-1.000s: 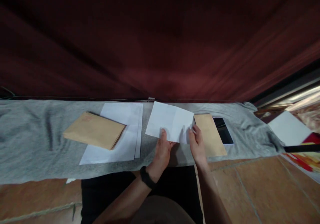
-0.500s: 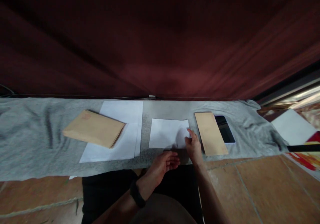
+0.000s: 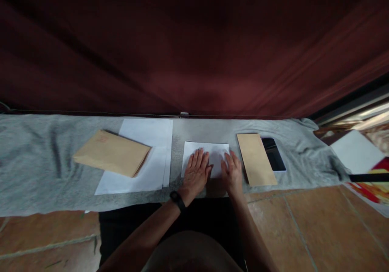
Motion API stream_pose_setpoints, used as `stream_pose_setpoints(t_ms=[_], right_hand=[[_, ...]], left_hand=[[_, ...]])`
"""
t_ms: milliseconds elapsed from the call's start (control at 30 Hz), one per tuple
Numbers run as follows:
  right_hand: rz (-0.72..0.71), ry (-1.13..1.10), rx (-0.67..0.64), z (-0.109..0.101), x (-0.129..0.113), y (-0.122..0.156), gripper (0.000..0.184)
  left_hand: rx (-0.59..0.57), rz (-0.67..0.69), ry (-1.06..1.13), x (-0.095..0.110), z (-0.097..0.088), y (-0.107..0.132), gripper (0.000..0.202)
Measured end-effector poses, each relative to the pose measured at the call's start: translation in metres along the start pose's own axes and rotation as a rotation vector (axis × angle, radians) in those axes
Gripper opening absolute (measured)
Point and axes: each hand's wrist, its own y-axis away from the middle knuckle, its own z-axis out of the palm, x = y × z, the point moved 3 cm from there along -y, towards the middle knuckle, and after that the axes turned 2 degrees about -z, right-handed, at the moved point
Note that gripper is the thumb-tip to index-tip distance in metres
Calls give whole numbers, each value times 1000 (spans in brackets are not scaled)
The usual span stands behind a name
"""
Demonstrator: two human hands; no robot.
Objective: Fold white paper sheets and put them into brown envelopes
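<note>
A small white sheet of paper (image 3: 216,164) lies on the grey cloth in front of me; whether it is folded I cannot tell. My left hand (image 3: 196,171), with a dark band at its wrist, rests flat on the paper's left half, fingers stretched out. Over the right edge of the same paper is my right hand (image 3: 232,173), its fingers apart and slightly bent, holding nothing. Just right of it lies a brown envelope (image 3: 257,160), partly over a phone (image 3: 273,154) with a dark screen.
To the left, a stack of brown envelopes (image 3: 112,152) lies across several larger white sheets (image 3: 152,130). The grey cloth (image 3: 30,162) covers a narrow surface along a dark red curtain (image 3: 194,61). Tiled floor (image 3: 319,219) shows below; a white sheet (image 3: 357,150) is at far right.
My left hand has moved up from below the paper and now lies flat on it. My right hand stays at the right edge, its fingers now stretched further forward.
</note>
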Motion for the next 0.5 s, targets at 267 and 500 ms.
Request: stream_pose_setpoints(t_ms=[267,500], right_hand=[[-88,-226,-242,42,-41,-7,55],[-165,46,-304,47,-39,-14,53]], left_hand=[[-36,113,-70,-2,15,-16,63],[-59,94,-71,-5,11,-21,63]])
